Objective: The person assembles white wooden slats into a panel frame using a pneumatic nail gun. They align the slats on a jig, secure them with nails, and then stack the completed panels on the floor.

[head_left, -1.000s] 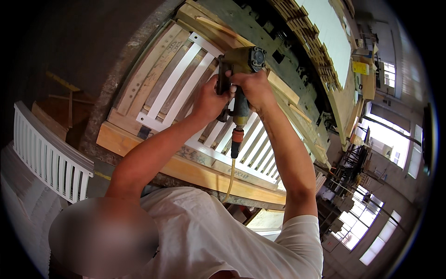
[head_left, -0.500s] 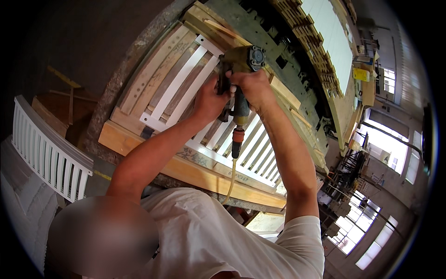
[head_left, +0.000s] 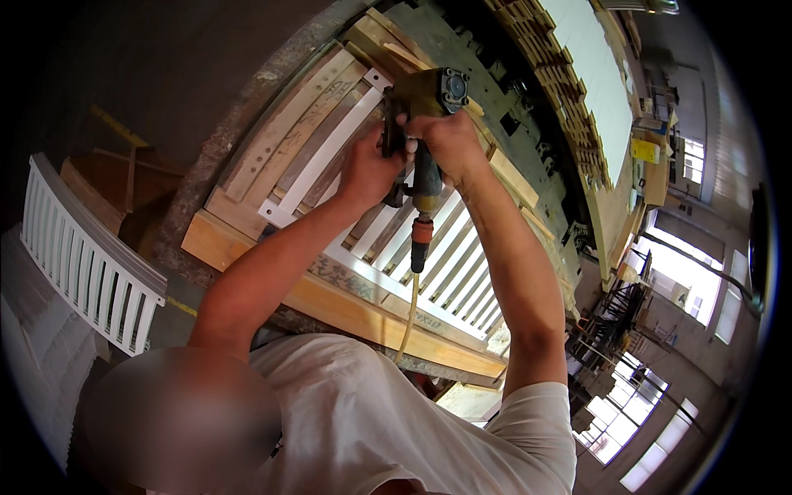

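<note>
Watching remotely: right hand (head_left: 452, 142) clenched round nail gun (head_left: 422, 92), left hand (head_left: 367, 167) grasping its magazine (head_left: 389, 120) (for steadiness, I judge), above white slatted panel (head_left: 330, 150) lying in wooden frame (head_left: 213, 239), presumably against shifting.

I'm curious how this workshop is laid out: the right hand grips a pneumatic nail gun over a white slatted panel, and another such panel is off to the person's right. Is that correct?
Not quite: the head view shows the other slatted panel off to the person's left. The right hand does grip a pneumatic nail gun over a white slatted panel.
</note>
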Available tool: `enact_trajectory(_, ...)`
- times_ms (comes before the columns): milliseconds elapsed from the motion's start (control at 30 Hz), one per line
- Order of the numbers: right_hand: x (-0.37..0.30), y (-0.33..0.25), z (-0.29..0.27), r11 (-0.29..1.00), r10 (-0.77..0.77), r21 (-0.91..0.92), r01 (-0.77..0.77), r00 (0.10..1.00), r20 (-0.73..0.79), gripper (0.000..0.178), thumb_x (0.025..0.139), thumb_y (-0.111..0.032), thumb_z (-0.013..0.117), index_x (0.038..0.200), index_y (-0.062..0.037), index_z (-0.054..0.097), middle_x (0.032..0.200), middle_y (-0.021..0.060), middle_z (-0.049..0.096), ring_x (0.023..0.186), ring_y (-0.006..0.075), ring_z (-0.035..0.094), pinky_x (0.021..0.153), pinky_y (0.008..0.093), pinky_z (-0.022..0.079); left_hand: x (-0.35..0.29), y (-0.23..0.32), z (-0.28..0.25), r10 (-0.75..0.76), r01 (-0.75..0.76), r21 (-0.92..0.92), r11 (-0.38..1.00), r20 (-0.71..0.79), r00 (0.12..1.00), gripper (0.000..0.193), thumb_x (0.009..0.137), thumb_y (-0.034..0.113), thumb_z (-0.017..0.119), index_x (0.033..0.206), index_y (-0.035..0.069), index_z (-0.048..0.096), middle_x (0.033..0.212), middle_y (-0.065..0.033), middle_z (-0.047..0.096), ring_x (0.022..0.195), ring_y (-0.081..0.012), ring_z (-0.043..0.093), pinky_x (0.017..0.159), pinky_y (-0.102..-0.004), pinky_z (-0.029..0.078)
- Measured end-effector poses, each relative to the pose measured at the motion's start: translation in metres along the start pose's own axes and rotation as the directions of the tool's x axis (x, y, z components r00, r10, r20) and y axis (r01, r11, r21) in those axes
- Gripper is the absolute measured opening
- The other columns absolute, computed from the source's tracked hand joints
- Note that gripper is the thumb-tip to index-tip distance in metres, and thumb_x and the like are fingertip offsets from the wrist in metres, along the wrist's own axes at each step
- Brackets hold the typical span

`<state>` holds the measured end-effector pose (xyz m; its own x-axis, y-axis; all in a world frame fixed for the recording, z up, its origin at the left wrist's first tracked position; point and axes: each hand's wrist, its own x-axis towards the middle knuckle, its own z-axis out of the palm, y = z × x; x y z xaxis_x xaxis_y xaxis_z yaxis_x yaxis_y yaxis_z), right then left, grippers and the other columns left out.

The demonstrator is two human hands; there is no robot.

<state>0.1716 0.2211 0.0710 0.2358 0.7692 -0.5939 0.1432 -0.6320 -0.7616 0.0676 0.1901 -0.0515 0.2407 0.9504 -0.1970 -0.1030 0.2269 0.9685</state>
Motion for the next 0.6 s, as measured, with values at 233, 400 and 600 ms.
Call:
enact_trajectory(233, 0.004, -0.001, 0.002, 1.000, -0.008, -0.004, 0.008, 1.000, 0.011, 0.013, 0.079, -0.006, 0.067, 0.075, 0.0056, 0.063, 0.062, 0.0086, 0.060, 0.049, 0.0153, 0.055, 0.045, 0.0308, 0.045, 0.000, 0.010, -0.002, -0.096, 0.098, -0.044, 0.994, 0.038, 0.995, 0.034, 0.080, -0.007, 0.065, 0.113, 0.001, 0.058, 0.094, -0.0017, 0.065, 0.086, -0.0059, 0.058, 0.076, -0.0234, 0.049)
enact_trajectory(400, 0.004, -0.001, 0.006, 1.000, -0.005, -0.013, 0.005, 1.000, -0.013, 0.012, 0.077, -0.005, 0.066, 0.073, 0.0055, 0.061, 0.061, 0.0084, 0.059, 0.049, 0.0159, 0.055, 0.045, 0.0313, 0.045, 0.001, 0.003, -0.002, -0.041, 0.041, -0.049, 0.998, 0.011, 0.999, 0.034, 0.080, -0.006, 0.066, 0.112, 0.001, 0.058, 0.091, -0.0001, 0.064, 0.082, -0.0053, 0.057, 0.074, -0.0228, 0.048)
enact_trajectory(600, 0.006, -0.003, 0.010, 0.999, -0.050, 0.004, 0.050, 0.999, 0.004, 0.010, 0.075, -0.002, 0.065, 0.071, 0.0061, 0.060, 0.061, 0.0100, 0.059, 0.049, 0.0177, 0.056, 0.047, 0.0317, 0.046, 0.001, 0.017, -0.009, -0.088, 0.087, 0.039, 0.995, 0.024, 0.996, 0.030, 0.081, 0.000, 0.068, 0.109, 0.002, 0.059, 0.089, -0.0025, 0.066, 0.082, -0.0093, 0.060, 0.073, -0.0262, 0.049)
